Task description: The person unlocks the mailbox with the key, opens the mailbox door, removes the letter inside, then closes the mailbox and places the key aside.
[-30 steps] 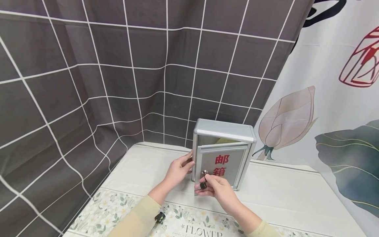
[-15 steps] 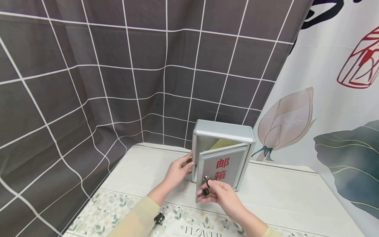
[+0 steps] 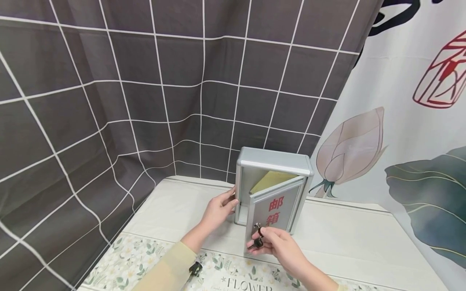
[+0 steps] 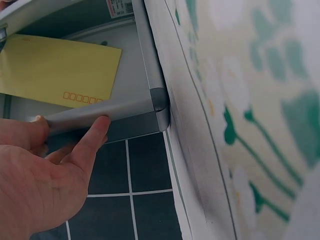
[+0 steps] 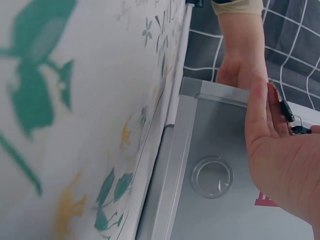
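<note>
A silver metal mailbox [image 3: 274, 158] with red characters stands upright on the table. Its front door [image 3: 291, 200], hinged on the right, is swung partway outward. Inside leans a yellow envelope [image 4: 60, 67], partly covered by the door in the head view. My left hand [image 3: 217, 210] holds the mailbox's left side wall, thumb at the front edge. With thumb and fingers, my right hand [image 3: 278, 242] pinches the key set at the door's lock [image 3: 257, 225]; a black-headed key [image 3: 257, 243] hangs against the fingers. In the right wrist view the hand hides most of the keys.
A cream tablecloth [image 3: 349, 234] with a flowered band and "FLOWER" lettering covers the table. Behind it hangs a dark grid curtain [image 3: 174, 101], with a printed white cloth [image 3: 400, 133] at right. A black clip-like piece [image 3: 195, 268] sits by the left sleeve.
The right hand has drawn the door further outward, moving slightly right and toward me. More of the yellow envelope and the mailbox's inside shows. The left hand stays on the side wall.
</note>
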